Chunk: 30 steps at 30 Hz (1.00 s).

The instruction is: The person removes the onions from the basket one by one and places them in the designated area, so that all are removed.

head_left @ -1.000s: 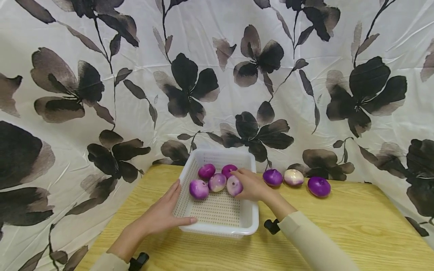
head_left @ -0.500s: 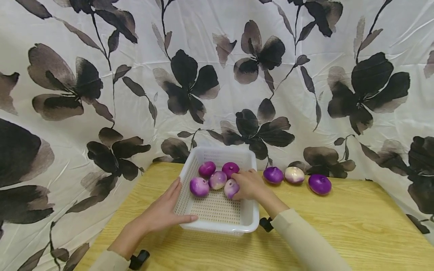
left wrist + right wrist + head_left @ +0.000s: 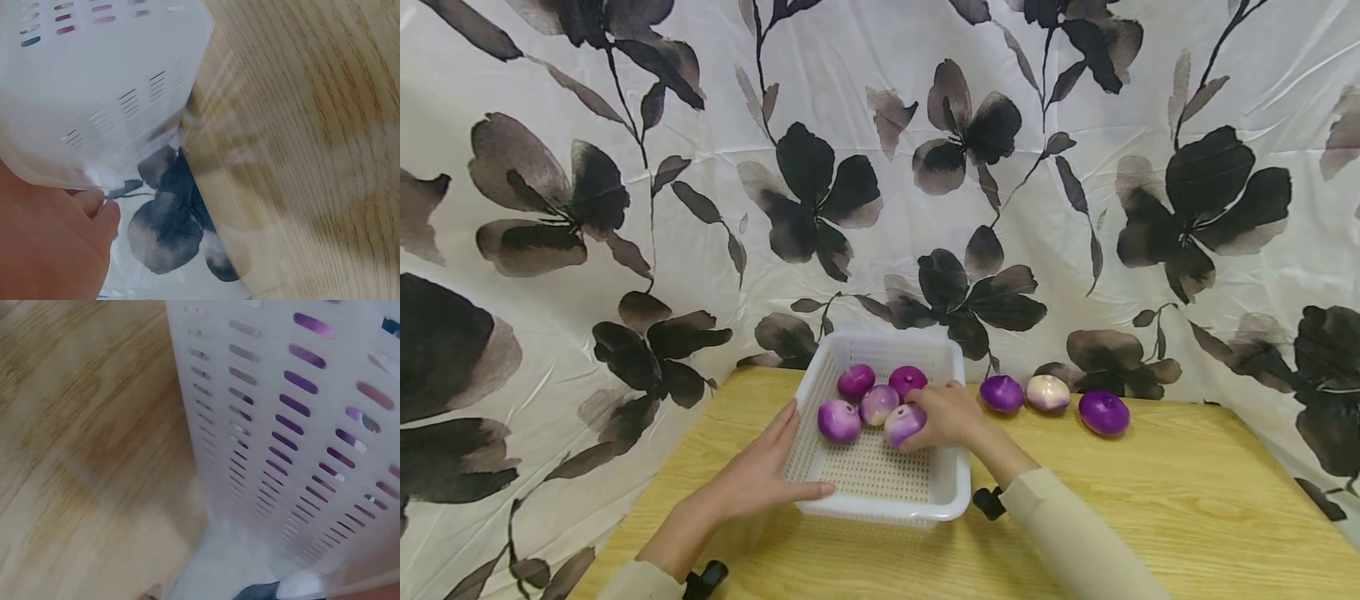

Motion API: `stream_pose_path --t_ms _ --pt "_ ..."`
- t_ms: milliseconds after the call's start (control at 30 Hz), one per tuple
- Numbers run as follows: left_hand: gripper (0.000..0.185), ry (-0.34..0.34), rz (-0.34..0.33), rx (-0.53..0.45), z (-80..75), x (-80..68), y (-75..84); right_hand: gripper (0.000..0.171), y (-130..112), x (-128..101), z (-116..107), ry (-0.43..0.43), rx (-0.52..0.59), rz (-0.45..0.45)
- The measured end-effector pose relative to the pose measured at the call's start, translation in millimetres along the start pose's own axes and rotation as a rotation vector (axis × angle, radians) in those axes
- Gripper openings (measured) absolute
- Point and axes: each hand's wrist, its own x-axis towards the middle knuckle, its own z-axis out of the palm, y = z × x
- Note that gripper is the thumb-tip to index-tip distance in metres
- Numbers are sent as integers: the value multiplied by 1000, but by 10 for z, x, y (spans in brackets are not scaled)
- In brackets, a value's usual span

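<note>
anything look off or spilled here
Nothing spilled or damaged. Five onions sit in the upright white basket; the right hand holds one onion, the left hand steadies the rim. Three onions lie on the table.

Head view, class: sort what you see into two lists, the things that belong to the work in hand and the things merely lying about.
In the work:
- white basket, steadied by the left hand
- purple onion in the right hand
- four onions in the basket
- three onions on the table

Just about:
- wooden table
- flowered cloth backdrop
</note>
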Motion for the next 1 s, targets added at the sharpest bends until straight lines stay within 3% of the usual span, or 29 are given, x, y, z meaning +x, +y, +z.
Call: stream_pose_path --t_ms 167,400,1000 --pt "132 0 2 -2 20 4 -4 84 59 -19 -7 44 185 11" --pt "132 -7 -2 -1 58 0 -18 72 105 -47 -127 111 383 -79" --pt "130 6 20 20 7 -9 -2 73 184 -328 -439 189 486 27"
